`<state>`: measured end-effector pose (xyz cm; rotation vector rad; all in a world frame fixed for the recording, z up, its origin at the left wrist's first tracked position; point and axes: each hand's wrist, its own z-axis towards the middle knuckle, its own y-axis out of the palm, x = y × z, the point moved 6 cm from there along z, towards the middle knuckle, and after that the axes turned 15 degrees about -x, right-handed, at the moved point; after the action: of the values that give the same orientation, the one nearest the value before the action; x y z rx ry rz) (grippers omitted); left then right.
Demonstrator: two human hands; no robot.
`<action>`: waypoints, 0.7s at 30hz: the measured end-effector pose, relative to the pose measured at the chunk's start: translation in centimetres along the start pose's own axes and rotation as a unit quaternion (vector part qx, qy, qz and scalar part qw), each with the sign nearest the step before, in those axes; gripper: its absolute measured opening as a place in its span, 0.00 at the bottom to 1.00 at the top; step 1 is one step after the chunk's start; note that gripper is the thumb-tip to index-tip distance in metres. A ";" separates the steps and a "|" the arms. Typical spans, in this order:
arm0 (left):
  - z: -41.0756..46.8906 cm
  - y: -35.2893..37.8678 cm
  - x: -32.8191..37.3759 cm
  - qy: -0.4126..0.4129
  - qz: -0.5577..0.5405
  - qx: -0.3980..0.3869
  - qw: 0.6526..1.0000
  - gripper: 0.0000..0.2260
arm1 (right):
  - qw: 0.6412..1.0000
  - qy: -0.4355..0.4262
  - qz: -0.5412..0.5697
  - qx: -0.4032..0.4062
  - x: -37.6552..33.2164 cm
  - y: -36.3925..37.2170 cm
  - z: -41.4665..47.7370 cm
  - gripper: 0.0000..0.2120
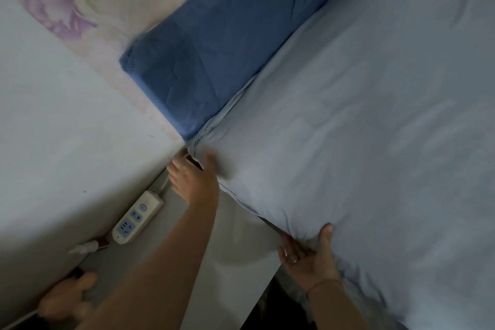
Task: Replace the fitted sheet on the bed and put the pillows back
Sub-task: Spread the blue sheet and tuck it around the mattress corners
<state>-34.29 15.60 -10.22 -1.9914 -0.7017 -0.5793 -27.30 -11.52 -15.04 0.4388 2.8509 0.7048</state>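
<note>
Counts: 2 hands, 1 sheet, 1 dark blue pad, 1 power strip, 1 loose white plug.

Sheet (361, 120): light blue, soft woven cloth. It lies over the whole visible bed top, mostly flat with shallow creases. It bunches into tight pleats at the bed corner by the wall and puckers at the near edge.

Pad (222, 43): darker blue, long and rectangular, with a stitched hem at its left end and 1 sharp crease. It lies along the head of the bed, against the floral wallpaper (61, 5), and touches the sheet along its length.

Power strip (138, 216): white oblong plastic with blue socket faces. It lies on a grey surface (192, 262) between the white wall (53, 120) and the bed. The plug (84, 247) lies just beside its near end.

Left hand (194, 178): arm stretched forward to the pleated corner. The thumb is spread wide on top of the sheet, and the fingers bend down over the corner's side. It grips the corner cloth, fingertips hidden in the gap. 1 ring is visible.

Right hand (308, 256): at the near side edge, well apart from the left, palm turned up. The thumb presses on top of the sheet and the fingers are tucked under the edge, so the hand holds a fold of cloth. 1 thin red band circles the wrist.

A blurred shape at lower left is too unclear to identify.
</note>
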 end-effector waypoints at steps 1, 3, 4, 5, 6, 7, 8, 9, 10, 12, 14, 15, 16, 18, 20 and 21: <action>-1.5 0.6 1.4 0.084 0.065 0.007 0.994 0.31 | 1.000 0.024 -0.016 -0.003 0.1 0.4 -0.9 0.46; -4.9 3.8 4.1 0.251 0.158 -0.050 0.954 0.32 | 0.994 0.047 -0.092 -0.022 -0.6 1.3 -2.8 0.38; -6.5 6.0 5.1 0.321 0.204 -0.086 0.921 0.33 | 0.986 0.032 -0.160 -0.024 -1.8 1.7 -3.8 0.33; -7.8 8.1 5.8 0.370 0.251 -0.114 0.887 0.33 | 0.967 -0.022 -0.252 -0.013 -3.8 1.9 -4.7 0.27; -8.9 10.2 6.6 0.403 0.297 -0.137 0.855 0.32 | 0.924 -0.110 -0.366 0.011 -6.6 2.3 -5.7 0.21; -9.9 12.1 7.3 0.425 0.334 -0.155 0.826 0.32 | 0.851 -0.209 -0.480 0.046 -9.7 2.7 -6.8 0.17; -10.8 13.9 8.0 0.442 0.367 -0.172 0.800 0.32 | 0.756 -0.301 -0.574 0.092 -12.6 2.7 -7.8 0.13; -11.6 15.5 8.4 0.453 0.400 -0.186 0.775 0.33 | 0.660 -0.357 -0.645 0.144 -15.0 2.5 -8.3 0.12; -12.2 17.1 8.3 0.454 0.442 -0.199 0.748 0.35 | 0.582 -0.365 -0.701 0.194 -17.1 1.6 -8.3 0.18; -12.1 19.1 7.0 0.438 0.514 -0.214 0.706 0.36 | 0.504 -0.255 -0.788 0.246 -19.5 -2.1 -6.3 0.35; -10.9 19.5 5.4 0.422 0.541 -0.208 0.697 0.37 | 0.459 -0.137 -0.835 0.272 -20.7 -7.6 -4.8 0.41; -10.4 19.5 4.8 0.414 0.546 -0.207 0.698 0.37 | 0.447 -0.109 -0.841 0.285 -21.1 -10.3 -4.8 0.41; -10.1 19.4 4.4 0.407 0.551 -0.211 0.697 0.37 | 0.441 -0.094 -0.844 0.291 -21.4 -12.5 -5.2 0.40; -9.7 19.4 4.0 0.382 0.566 -0.223 0.696 0.37 | 0.433 -0.072 -0.850 0.293 -21.9 -15.1 -6.1 0.38; -9.8 19.6 3.9 0.345 0.592 -0.244 0.686 0.37 | 0.431 -0.026 -0.857 0.280 -22.0 -16.2 -6.7 0.37; -9.9 19.4 4.0 0.320 0.605 -0.255 0.683 0.37 | 0.432 -0.007 -0.860 0.272 -21.9 -16.2 -7.0 0.36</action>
<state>-19.46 -0.23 -14.83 -1.9937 1.3032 -0.5596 -12.19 -35.26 -14.58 -2.0428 1.6800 -0.6492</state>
